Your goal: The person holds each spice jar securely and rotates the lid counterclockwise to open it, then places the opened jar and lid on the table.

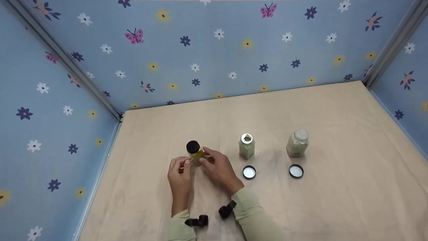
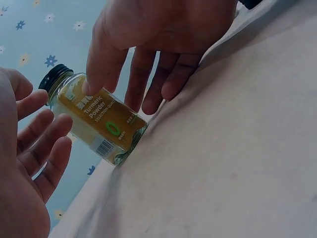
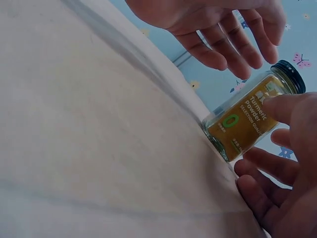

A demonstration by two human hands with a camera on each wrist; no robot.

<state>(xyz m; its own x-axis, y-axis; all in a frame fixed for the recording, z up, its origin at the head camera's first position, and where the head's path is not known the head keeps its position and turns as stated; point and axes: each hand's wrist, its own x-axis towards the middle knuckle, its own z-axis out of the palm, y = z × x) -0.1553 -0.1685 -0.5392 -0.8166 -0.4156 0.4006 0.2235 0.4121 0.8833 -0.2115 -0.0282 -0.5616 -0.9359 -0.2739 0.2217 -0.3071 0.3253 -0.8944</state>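
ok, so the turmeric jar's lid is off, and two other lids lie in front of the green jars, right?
Not quite: the turmeric jar's black lid is on, per the head view. Two other lids do lie in front of the green jars.

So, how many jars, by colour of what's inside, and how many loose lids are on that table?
Yellow-filled jar: 1
Pale green-filled jars: 2
Loose black-rimmed lids: 2
Total: 5
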